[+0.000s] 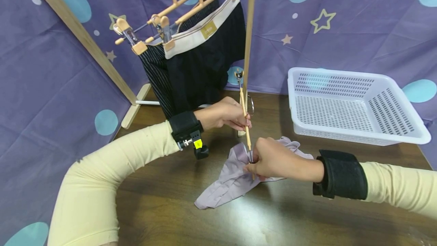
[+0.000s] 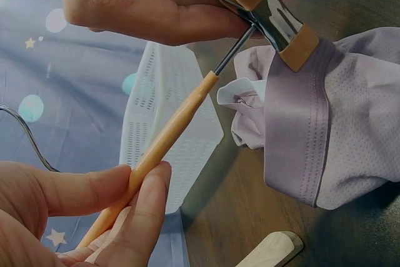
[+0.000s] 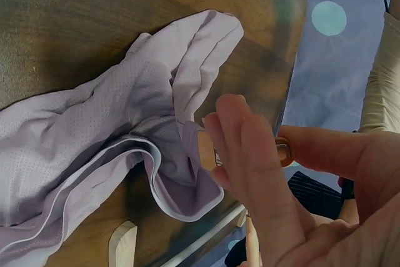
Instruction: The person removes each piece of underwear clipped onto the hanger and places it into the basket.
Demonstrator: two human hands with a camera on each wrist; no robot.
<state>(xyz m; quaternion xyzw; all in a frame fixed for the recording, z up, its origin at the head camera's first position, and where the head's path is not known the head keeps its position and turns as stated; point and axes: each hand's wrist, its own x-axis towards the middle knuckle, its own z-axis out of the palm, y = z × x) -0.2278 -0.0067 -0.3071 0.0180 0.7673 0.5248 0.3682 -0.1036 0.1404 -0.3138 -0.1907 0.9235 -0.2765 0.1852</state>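
Note:
A wooden clip hanger (image 1: pixel 245 119) stands nearly upright over the table. My left hand (image 1: pixel 229 114) grips its wooden bar (image 2: pixel 164 142) near the middle. My right hand (image 1: pixel 269 159) pinches the lower clip (image 2: pixel 279 23), which bites the waistband of a lilac garment (image 1: pixel 232 179) lying crumpled on the table. In the right wrist view the lilac garment (image 3: pixel 106 148) spreads under my right hand's fingers (image 3: pixel 244 154), which cover most of the clip.
A white perforated basket (image 1: pixel 351 103) sits at the back right of the brown table (image 1: pixel 211 223). A wooden rack (image 1: pixel 82 35) behind holds hangers with black shorts (image 1: pixel 201 63). A purple patterned cloth surrounds the table.

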